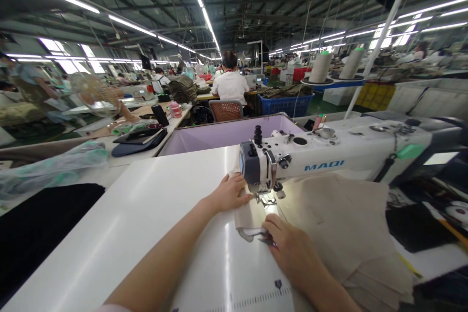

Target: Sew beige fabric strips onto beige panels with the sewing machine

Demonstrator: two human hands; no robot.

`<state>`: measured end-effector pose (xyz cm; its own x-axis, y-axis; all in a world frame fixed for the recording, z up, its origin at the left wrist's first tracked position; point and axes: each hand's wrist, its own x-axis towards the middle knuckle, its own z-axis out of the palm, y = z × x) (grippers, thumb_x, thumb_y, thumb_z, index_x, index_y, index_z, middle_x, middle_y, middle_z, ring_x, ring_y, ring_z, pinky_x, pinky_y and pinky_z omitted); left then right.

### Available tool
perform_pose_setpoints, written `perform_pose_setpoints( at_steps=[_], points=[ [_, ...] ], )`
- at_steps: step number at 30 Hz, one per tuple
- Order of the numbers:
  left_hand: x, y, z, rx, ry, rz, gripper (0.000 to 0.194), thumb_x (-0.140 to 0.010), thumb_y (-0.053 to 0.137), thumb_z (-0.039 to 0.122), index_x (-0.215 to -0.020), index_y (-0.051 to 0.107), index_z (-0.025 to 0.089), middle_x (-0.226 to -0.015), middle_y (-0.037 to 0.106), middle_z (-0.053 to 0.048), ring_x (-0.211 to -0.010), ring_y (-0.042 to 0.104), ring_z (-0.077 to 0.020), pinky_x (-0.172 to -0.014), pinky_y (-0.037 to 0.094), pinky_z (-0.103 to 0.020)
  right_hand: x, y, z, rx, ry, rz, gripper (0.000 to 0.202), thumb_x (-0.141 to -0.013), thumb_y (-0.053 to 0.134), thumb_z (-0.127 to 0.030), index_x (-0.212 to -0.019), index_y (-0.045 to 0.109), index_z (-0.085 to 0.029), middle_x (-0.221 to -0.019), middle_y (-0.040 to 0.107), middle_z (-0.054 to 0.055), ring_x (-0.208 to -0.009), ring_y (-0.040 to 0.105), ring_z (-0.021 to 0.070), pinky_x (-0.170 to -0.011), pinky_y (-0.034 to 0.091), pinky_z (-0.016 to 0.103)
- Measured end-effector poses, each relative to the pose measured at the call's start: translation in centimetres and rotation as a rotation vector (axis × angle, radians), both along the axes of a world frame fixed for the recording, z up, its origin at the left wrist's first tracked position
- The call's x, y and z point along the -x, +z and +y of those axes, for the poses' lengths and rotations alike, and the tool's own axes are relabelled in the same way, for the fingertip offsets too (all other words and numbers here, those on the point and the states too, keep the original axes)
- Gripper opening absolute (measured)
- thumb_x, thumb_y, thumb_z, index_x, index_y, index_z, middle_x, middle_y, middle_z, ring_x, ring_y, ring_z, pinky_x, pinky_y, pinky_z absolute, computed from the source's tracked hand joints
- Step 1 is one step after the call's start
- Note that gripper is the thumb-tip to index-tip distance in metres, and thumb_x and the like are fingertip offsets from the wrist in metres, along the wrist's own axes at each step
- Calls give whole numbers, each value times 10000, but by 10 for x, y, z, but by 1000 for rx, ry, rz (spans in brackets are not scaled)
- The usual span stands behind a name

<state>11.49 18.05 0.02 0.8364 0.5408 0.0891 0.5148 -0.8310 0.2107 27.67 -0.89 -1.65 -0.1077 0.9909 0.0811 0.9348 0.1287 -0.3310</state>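
My left hand [230, 194] lies flat on a strip of beige fabric [250, 215], just left of the needle area, fingers stretched out. The presser foot [268, 200] rests over the fabric under a lit sewing machine head [258, 165]. My right hand [290, 246] is closed in front of the foot, at the near edge of the strip. Between its fingers is a small metal tool [267, 240] that looks like thread snips, mostly hidden. A larger beige fabric panel [336, 224] spreads to the right of the needle and hangs over the table's near side.
The white machine table [153, 214] stretches left. Behind it stands a lilac-lined bin [219, 134]. Thread cones [321, 67] stand beyond the machine arm. A side table [146, 144] holds dark pouches. A co-worker in a white shirt [231, 87] sits ahead, facing away.
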Motion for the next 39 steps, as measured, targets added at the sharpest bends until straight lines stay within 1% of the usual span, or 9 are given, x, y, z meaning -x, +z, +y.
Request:
perform_pose_setpoints(
  at_steps=[4, 8, 11, 15, 20, 24, 30, 35, 39],
  points=[
    [-5, 6, -7, -35, 40, 3, 264, -933, 637, 373, -1130, 658, 198, -1212, 667, -112, -1206, 558, -345, -1064, 411, -548, 0, 4, 1, 14, -7, -21, 319, -838, 510, -2, -1007, 668, -222, -1135, 703, 27, -988, 689, 203, -754, 520, 272],
    [-7, 6, -46, -74, 76, -12, 131, -937, 551, 167, -941, 682, 167, -1080, 678, -134, -1095, 602, -322, -979, 483, -501, -1, 3, -3, 44, 26, -43, 374, -828, 516, -9, -1100, 673, -212, -1196, 694, 37, -1018, 686, 225, -784, 532, 299],
    [1, -1, -84, -19, -85, -44, 162, -939, 529, 136, -887, 674, 187, -982, 687, -83, -962, 641, -247, -885, 545, -382, -1, 0, -6, 54, 23, -56, 471, -815, 513, 3, -1215, 650, -204, -1261, 678, 53, -1053, 683, 236, -812, 540, 312],
    [13, -5, -110, -8, -239, -159, 252, -1019, 409, 172, -1135, 632, 154, -1103, 668, -124, -1089, 620, -263, -959, 545, -404, -1, -2, -6, 46, 19, -58, 512, -805, 511, 22, -1253, 635, -192, -1234, 688, 53, -1030, 692, 232, -811, 546, 317],
    [14, 2, -98, 23, -255, -140, 229, -988, 437, 154, -1120, 624, 168, -1089, 663, -114, -1076, 625, -260, -977, 545, -407, -2, 4, 4, 33, 7, -41, 382, -856, 517, -9, -1150, 666, -203, -1166, 706, 35, -980, 707, 213, -760, 535, 283],
    [10, 5, -81, 17, -258, -123, 213, -964, 441, 145, -1034, 640, 172, -1069, 660, -113, -1056, 628, -258, -978, 541, -402, -3, 9, 16, 21, -3, -33, 400, -844, 544, -22, -1168, 661, -224, -1193, 704, 26, -967, 711, 207, -755, 526, 277],
    [7, 5, -60, 14, -250, -125, 268, -942, 462, 140, -1149, 625, 184, -1148, 663, -112, -1121, 618, -264, -1021, 521, -418, -6, 10, 21, -15, -7, 0, 387, -824, 548, -23, -1112, 682, -244, -1207, 704, 12, -971, 709, 203, -775, 508, 278],
    [10, -3, -57, 0, -226, -165, 282, -963, 465, 162, -1196, 621, 195, -1199, 662, -102, -1128, 617, -253, -1021, 515, -418, -6, 9, 13, -5, -6, 22, 357, -849, 540, -41, -1102, 684, -247, -1211, 705, 7, -965, 713, 203, -770, 504, 275],
    [14, -10, -62, -40, -97, -198, 346, -971, 485, 182, -1308, 565, 197, -1340, 618, -110, -1233, 565, -273, -1052, 487, -458, -3, 8, 6, 11, -18, 34, 407, -834, 547, -35, -1175, 662, -227, -1269, 685, 33, -1016, 706, 222, -810, 518, 297]
  ],
)
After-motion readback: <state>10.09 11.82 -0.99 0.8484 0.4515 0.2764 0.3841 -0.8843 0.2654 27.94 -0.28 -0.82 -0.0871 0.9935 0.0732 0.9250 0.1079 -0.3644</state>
